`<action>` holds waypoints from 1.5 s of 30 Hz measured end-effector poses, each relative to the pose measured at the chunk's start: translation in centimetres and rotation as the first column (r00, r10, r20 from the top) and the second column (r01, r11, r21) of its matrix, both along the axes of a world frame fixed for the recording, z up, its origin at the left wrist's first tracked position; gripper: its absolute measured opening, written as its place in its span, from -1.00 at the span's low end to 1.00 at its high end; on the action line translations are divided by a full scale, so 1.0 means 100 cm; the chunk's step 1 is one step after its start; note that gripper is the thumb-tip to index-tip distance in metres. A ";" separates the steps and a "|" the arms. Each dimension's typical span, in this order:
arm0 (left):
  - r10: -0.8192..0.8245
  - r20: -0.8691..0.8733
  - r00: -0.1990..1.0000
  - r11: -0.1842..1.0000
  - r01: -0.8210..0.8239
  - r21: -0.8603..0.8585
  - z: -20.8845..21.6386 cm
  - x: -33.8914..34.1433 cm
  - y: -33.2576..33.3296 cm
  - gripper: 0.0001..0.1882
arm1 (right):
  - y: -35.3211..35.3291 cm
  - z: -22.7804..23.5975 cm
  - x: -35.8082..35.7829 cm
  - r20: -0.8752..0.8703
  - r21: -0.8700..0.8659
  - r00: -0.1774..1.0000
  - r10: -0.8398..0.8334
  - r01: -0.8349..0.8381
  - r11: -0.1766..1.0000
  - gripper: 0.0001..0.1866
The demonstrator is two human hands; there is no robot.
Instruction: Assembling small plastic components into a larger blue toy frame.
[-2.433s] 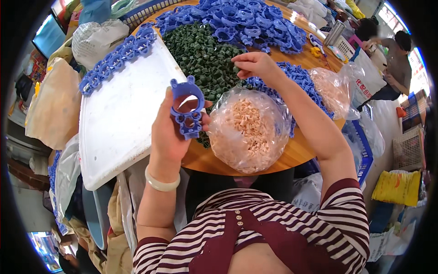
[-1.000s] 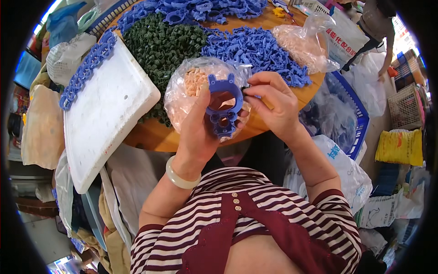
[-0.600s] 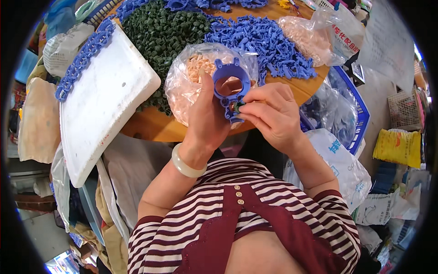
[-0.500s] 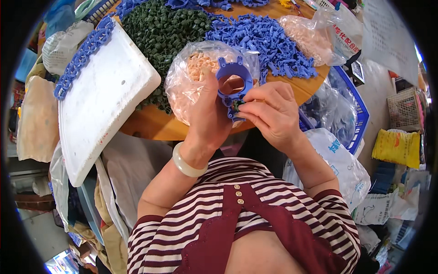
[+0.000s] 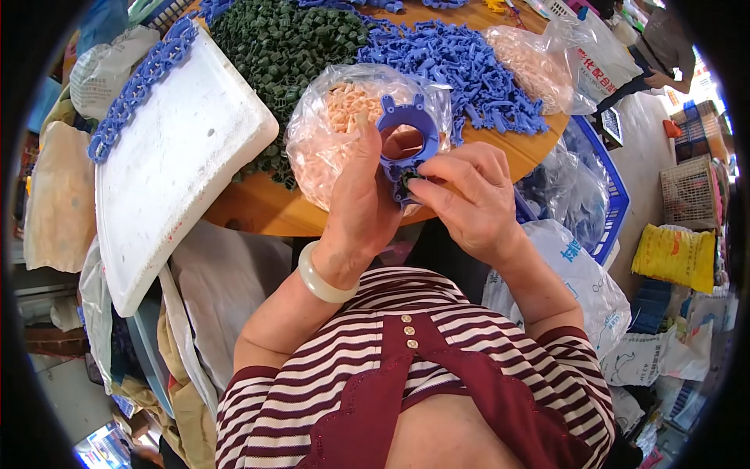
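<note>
Above the table's near edge, my left hand point(image 5: 361, 187) is wrapped round a blue plastic part point(image 5: 412, 116) with a large ring and two small ear-like lugs at its far end. The thumb lies along the ring's left side. My right hand point(image 5: 475, 199) is closed, its thumb and forefinger pinched at the part's narrower near end. A small dark green plastic piece point(image 5: 408, 178) shows at those fingertips, against the blue part. Just behind my left hand sits a clear bag point(image 5: 308, 148) of peach-coloured plastic pieces point(image 5: 351, 109).
Heaps of dark green pieces point(image 5: 285, 55) and blue pieces point(image 5: 461, 74) cover the round wooden table point(image 5: 266, 213). A white foam board point(image 5: 176, 164) with a row of blue parts point(image 5: 144, 86) leans at left. At right are a blue basket point(image 5: 621, 195) and a person point(image 5: 664, 51).
The right fingertips have pressed closer to the blue part, covering more of its near end. A hanging white sheet has left the upper right, where a person now shows. The view has shifted slightly.
</note>
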State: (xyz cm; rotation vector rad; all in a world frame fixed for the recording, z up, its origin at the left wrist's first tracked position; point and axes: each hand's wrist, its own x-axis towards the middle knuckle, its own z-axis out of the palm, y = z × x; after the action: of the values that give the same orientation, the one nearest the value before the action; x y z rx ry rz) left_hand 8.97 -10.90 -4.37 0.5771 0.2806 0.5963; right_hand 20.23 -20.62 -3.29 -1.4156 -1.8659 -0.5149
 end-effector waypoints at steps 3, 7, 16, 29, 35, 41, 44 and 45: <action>0.008 -0.022 1.000 1.000 -0.007 0.016 -0.004 0.000 0.002 -0.43 | -0.002 -0.001 0.000 0.036 -0.005 0.999 -0.007 0.007 1.000 -0.74; -0.019 -0.026 0.999 1.000 0.018 -0.014 -0.003 -0.002 0.000 -0.44 | -0.004 -0.002 0.001 0.052 -0.060 0.999 0.000 0.003 0.998 -0.72; -0.059 -0.067 0.996 0.998 0.058 -0.021 -0.004 -0.003 -0.002 -0.43 | -0.008 0.001 0.009 0.079 -0.089 0.994 0.078 -0.071 0.993 -0.73; -0.011 -0.046 0.999 1.000 0.012 0.017 -0.013 0.000 -0.008 -0.47 | -0.006 -0.006 0.000 -0.012 -0.170 0.999 -0.036 0.033 0.985 -0.80; -0.098 -0.022 0.995 0.988 0.095 -0.118 -0.005 -0.003 -0.004 -0.47 | -0.013 0.002 0.006 -0.068 -0.191 0.994 0.082 -0.094 0.977 -0.73; -0.104 0.019 0.994 0.978 0.106 -0.178 -0.010 0.001 -0.003 -0.47 | -0.015 0.005 0.000 -0.050 -0.195 0.999 0.021 -0.030 0.980 -0.69; -0.068 0.013 0.998 0.982 0.069 -0.177 -0.014 0.003 -0.004 -0.48 | -0.015 -0.003 -0.001 -0.023 -0.200 1.000 0.016 -0.021 0.980 -0.68; -0.068 0.016 0.998 0.981 0.069 -0.182 -0.015 0.003 -0.003 -0.49 | -0.015 -0.002 0.000 -0.014 -0.217 1.000 0.015 -0.018 0.976 -0.67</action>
State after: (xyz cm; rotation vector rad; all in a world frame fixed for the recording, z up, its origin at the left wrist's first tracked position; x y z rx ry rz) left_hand 9.27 -11.24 -5.85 0.4055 0.3016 0.5008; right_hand 20.20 -22.09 -3.51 -1.5384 -1.9699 -0.2995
